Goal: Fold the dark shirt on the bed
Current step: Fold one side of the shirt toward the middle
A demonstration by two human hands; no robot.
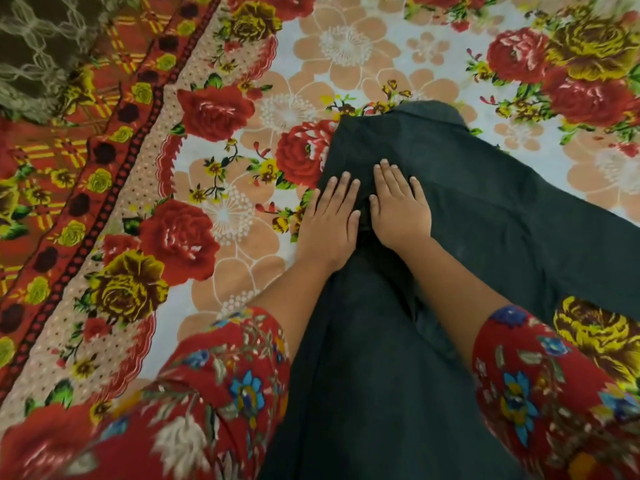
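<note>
The dark shirt (485,202) lies spread on the floral bed sheet (242,188), running from the bottom centre up to a narrow end near the middle and out to the right edge. My left hand (330,220) lies flat with straight fingers on the shirt's left edge, partly over the sheet. My right hand (401,209) presses flat on the cloth right beside it, fingers straight. Both hands sit side by side, almost touching. A fold or seam runs between them down the shirt.
The sheet has red and yellow roses with a red patterned border (104,150) along the left. A brown patterned cloth (38,46) sits at the top left corner. My red floral sleeves (225,393) fill the bottom corners.
</note>
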